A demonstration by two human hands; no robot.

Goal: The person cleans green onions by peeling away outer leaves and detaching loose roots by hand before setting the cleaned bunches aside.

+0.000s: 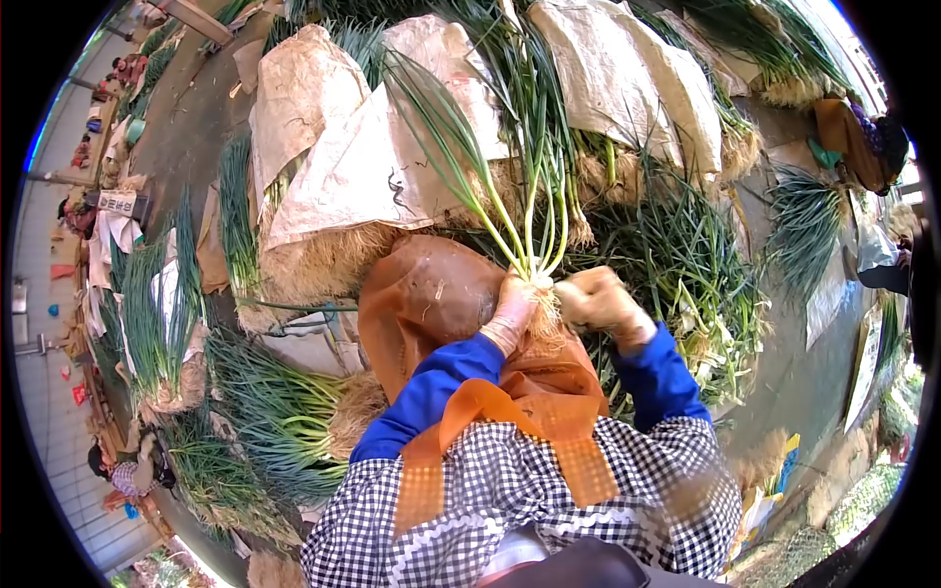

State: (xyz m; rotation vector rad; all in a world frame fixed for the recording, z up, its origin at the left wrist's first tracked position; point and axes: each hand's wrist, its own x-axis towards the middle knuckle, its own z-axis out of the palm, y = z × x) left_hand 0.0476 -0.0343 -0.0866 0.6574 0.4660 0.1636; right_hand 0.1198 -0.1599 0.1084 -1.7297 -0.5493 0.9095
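In the head view my left hand is wrapped round the lower end of a small bunch of green onions, just above its pale roots. The bunch's green leaves point up and away from me. My right hand is close beside the root end, with its fingers curled; what they hold, if anything, is too small to make out. Both hands are over the orange-brown apron on my lap.
Sacking lies across big onion bundles ahead. More bundles lie at the left, and loose leaves are piled at the right. Other people are at the far left, and a person is at the upper right.
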